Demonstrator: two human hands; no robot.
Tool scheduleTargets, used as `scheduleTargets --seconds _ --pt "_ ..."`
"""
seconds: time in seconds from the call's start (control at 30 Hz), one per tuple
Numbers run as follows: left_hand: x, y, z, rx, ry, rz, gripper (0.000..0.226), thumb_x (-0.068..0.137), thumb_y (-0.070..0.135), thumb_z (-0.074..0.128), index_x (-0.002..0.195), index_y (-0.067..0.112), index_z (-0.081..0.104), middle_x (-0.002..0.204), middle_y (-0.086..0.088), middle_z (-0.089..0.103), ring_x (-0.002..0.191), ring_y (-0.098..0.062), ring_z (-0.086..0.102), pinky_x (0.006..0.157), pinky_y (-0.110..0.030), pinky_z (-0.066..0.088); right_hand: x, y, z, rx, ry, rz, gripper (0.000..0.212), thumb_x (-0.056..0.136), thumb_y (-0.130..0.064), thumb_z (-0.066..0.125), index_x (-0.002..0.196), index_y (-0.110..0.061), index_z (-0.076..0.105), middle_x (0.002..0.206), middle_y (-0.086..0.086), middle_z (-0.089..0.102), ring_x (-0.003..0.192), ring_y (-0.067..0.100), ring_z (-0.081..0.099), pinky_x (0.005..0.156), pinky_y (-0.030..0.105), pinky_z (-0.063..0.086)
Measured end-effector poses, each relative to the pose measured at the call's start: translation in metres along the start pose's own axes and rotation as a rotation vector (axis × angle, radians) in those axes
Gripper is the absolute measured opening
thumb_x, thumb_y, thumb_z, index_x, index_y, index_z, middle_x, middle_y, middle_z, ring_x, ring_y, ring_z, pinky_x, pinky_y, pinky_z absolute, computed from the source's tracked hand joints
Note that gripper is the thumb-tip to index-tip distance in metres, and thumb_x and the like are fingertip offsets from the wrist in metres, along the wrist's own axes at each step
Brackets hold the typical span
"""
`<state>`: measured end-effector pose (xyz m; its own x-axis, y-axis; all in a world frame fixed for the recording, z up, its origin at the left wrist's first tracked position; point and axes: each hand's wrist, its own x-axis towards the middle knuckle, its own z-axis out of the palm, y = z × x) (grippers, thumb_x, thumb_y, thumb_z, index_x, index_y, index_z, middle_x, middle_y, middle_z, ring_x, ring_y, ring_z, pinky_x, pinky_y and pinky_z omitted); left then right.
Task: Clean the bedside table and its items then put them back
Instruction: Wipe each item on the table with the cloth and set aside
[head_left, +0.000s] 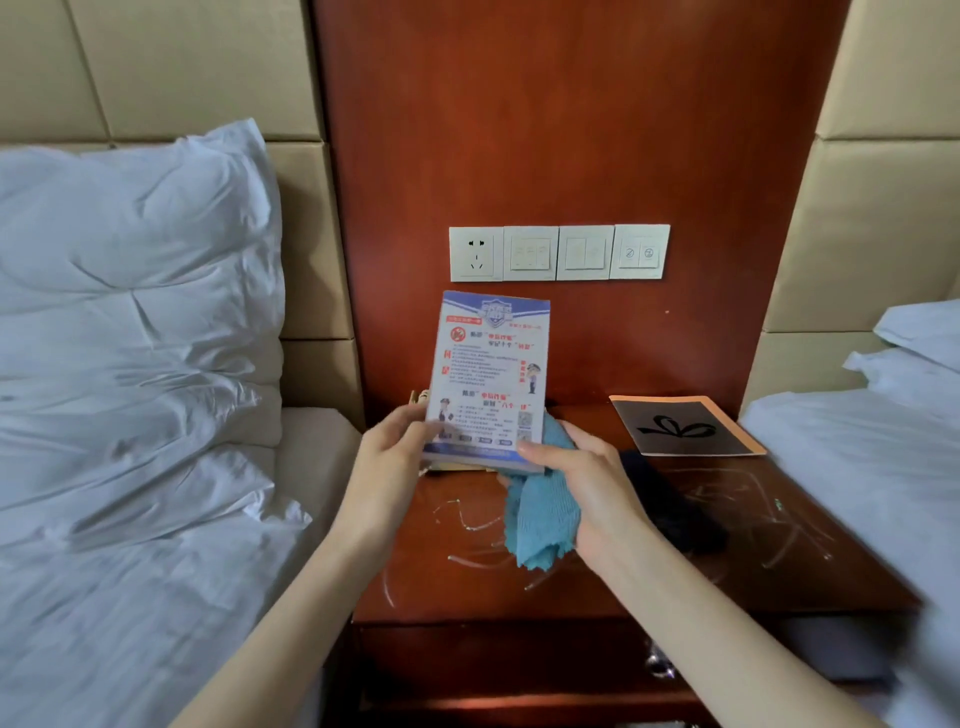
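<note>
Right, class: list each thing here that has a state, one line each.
Notice card: upright, held by left hand and right hand.
Blue cloth: bunched in the right hand.
Booklet: closed, flat on the bedside table.
Wall socket: nothing plugged in.
Bedside table: top streaked with pale marks.

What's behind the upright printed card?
A crumpled blue cloth in the right hand and the red-brown wooden wall panel. A tan object peeks out; the printed card covers the rest.

The left hand (387, 457) and right hand (592, 483) are bare, as are both slim forearms (291, 613) (right to the lower edge).
</note>
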<state>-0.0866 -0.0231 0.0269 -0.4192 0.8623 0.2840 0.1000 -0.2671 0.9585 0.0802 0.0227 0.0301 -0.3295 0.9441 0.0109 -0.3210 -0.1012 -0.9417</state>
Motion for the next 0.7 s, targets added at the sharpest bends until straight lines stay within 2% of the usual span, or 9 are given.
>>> scheduleTargets --seconds 0.07,0.13,0.2,0.23,0.33,0.47,0.57,0.63,0.7 --pt "-0.008 -0.004 0.008 -0.025 -0.064 -0.008 0.025 0.085 0.033 0.054 0.105 0.027 0.069 0.104 0.008 0.074 0.103 -0.013 0.066 0.096 -0.039 0.049 0.002 -0.003 0.001 0.02 0.035 0.012 0.036 0.075 -0.001 0.072 0.107 -0.016 0.068 0.092 0.005 0.076 0.075 0.02 0.073 0.055 0.027 0.055" --pt "-0.014 -0.008 0.015 -0.044 -0.108 0.05 0.036 0.082 0.042 0.059 0.117 0.031 0.062 0.11 0.017 0.07 0.107 -0.001 0.062 0.096 -0.028 0.047 0.003 -0.004 0.001 0.034 0.077 -0.001 0.035 0.075 0.0 0.073 0.106 -0.016 0.069 0.093 0.006 0.076 0.079 0.021 0.072 0.057 0.027 0.054" --pt "-0.016 -0.01 0.017 0.012 -0.088 0.11 0.024 0.084 0.042 0.064 0.105 0.053 0.06 0.104 0.033 0.067 0.101 0.013 0.059 0.083 -0.008 0.047 0.003 -0.003 0.001 0.025 0.116 -0.026 0.034 0.075 0.001 0.072 0.105 -0.015 0.069 0.094 0.007 0.075 0.087 0.025 0.071 0.065 0.031 0.053" --pt "-0.016 -0.011 0.017 0.043 -0.083 0.122 0.022 0.087 0.038 0.062 0.097 0.057 0.061 0.102 0.034 0.067 0.099 0.014 0.059 0.079 -0.005 0.046 0.003 -0.002 0.001 0.006 0.138 -0.04 0.033 0.075 0.0 0.073 0.103 -0.016 0.07 0.093 0.006 0.075 0.087 0.025 0.07 0.066 0.031 0.053" --pt "-0.015 -0.013 0.015 0.113 -0.077 0.182 0.016 0.093 0.03 0.054 0.107 0.032 0.063 0.107 0.014 0.071 0.098 -0.002 0.065 0.076 -0.015 0.05 0.003 0.0 0.002 -0.05 0.189 -0.088 0.028 0.075 -0.002 0.074 0.099 -0.016 0.069 0.091 0.004 0.075 0.084 0.023 0.071 0.066 0.033 0.054" --pt "-0.014 -0.012 0.013 0.117 -0.036 0.233 0.011 0.096 0.024 0.051 0.096 0.023 0.061 0.082 0.012 0.072 0.063 0.001 0.061 0.055 -0.012 0.045 0.01 -0.007 0.0 0.072 0.29 -0.161 0.012 0.084 -0.009 0.068 0.094 -0.014 0.066 0.084 0.003 0.075 0.069 0.018 0.072 0.052 0.027 0.053" --pt "-0.015 -0.011 0.013 0.167 -0.047 0.233 0.014 0.096 0.028 0.049 0.096 0.022 0.062 0.07 0.009 0.067 0.051 -0.002 0.052 0.048 -0.016 0.042 0.02 -0.017 -0.004 -0.123 0.405 -0.419 0.017 0.089 -0.02 0.063 0.106 -0.022 0.062 0.096 -0.003 0.07 0.081 0.008 0.067 0.061 0.02 0.051" --pt "-0.016 -0.01 0.015 0.158 -0.056 0.219 0.016 0.096 0.031 0.048 0.096 0.022 0.062 0.073 0.0 0.069 0.049 -0.006 0.05 0.045 -0.02 0.041 0.023 -0.024 -0.009 -0.334 0.466 -0.649 0.029 0.092 -0.021 0.059 0.121 -0.024 0.057 0.107 -0.012 0.062 0.093 -0.008 0.058 0.071 0.005 0.045" --pt "-0.016 -0.009 0.015 0.164 -0.046 0.212 0.019 0.096 0.034 0.046 0.088 0.025 0.061 0.075 -0.01 0.068 0.049 -0.01 0.048 0.046 -0.026 0.04 0.025 -0.029 -0.014 -0.515 0.463 -0.842 0.034 0.094 -0.018 0.056 0.128 -0.019 0.055 0.119 -0.015 0.056 0.105 -0.012 0.052 0.083 -0.001 0.038"
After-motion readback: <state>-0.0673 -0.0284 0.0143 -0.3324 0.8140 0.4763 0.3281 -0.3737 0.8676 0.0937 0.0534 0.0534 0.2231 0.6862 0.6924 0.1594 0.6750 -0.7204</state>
